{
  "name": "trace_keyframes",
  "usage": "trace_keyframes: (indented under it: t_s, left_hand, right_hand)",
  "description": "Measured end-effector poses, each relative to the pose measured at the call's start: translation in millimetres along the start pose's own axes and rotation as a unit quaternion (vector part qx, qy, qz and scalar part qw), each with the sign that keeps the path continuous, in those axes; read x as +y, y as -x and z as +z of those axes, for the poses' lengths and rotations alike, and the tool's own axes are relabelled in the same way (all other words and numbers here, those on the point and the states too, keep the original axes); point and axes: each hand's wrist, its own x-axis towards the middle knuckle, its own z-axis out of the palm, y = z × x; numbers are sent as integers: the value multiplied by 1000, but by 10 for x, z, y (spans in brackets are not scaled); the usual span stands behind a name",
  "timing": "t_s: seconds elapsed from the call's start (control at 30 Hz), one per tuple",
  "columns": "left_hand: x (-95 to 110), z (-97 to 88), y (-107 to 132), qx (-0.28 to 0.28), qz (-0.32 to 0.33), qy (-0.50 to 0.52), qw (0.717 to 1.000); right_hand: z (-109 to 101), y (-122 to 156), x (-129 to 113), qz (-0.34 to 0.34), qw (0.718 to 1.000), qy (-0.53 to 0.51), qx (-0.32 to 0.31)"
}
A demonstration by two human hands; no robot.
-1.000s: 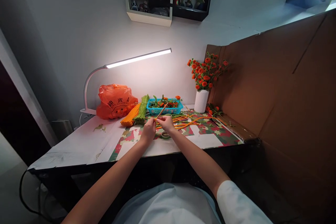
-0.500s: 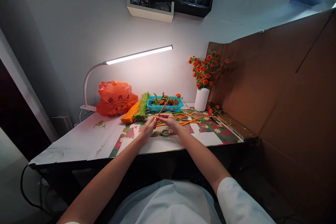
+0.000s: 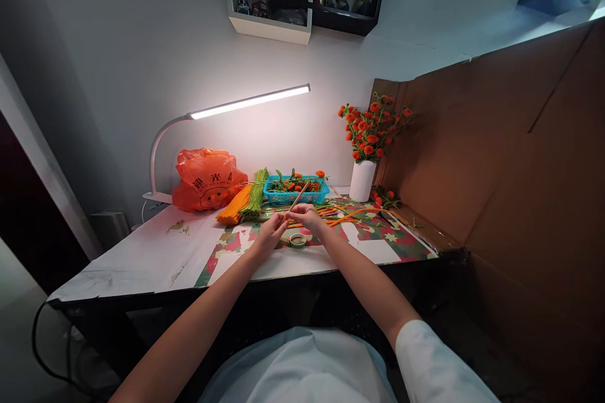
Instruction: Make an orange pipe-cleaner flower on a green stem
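1. You are handling one thin stick with both hands, and fine fingertip work at its near end is seemingly the step in hand.
2. Your left hand and right hand are closing on that near end, fingertips meeting; which fingers are pressing hardest, you cannot tell from here.
3. The stick is sitting above the worktop, tilting up and away, its far end showing in front of the blue basket.
4. The next move is probably calling for a steady left pinch, small right-hand finger motions, and care that the far tip is not catching the basket's contents.
5. Nearest your hands, one tape roll is lying just below them, and several loose orange strips are overlapping to the right, too tangled to count.
6. Counting the rest, you are facing one basket, one orange bundle, one green bundle, one orange bag, one lamp and one white vase.
7. The vase is holding many orange flowers, overlapping too much for counting.
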Motion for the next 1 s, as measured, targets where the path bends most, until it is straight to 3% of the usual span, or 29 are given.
trace_keyframes:
  t_s: [0.1,0.23,0.37,0.5,0.6,0.67,0.77,0.83,0.9,1.0]
  left_hand:
    - [-14,-1,-2,35,60,-108,992]
    - [13,-29,-20,22,67,-82,994]
    - [12,-40,-54,-19,-9,51,998]
    - [30,-75,-71,-88,-112,197,970]
    - [59,-87,-55,-142,-153,224,952]
    - [59,-69,-37,-109,-134,189,967]
    - [25,-27,-17,3,-41,70,997]
    - [-4,-15,-18,51,8,6,999]
    - [-21,-27,-29,63,13,0,998]
    - [-14,-73,-50,17,-53,93,994]
  right_hand:
    - [20,26,8,9,1000,-15,15]
    - [30,59,5,5,1000,-22,-1]
    - [13,88,18,-9,997,-47,-54]
    - [9,119,-5,-20,995,-64,-79]
    - [17,133,-24,-33,996,-46,-71]
    - [29,117,-8,-37,998,-30,-47]
    - [61,54,71,-23,999,-26,22]
    - [90,8,139,-18,998,-38,56]
    - [115,-19,197,-23,996,-52,65]
    - [116,-10,241,-30,997,-59,41]
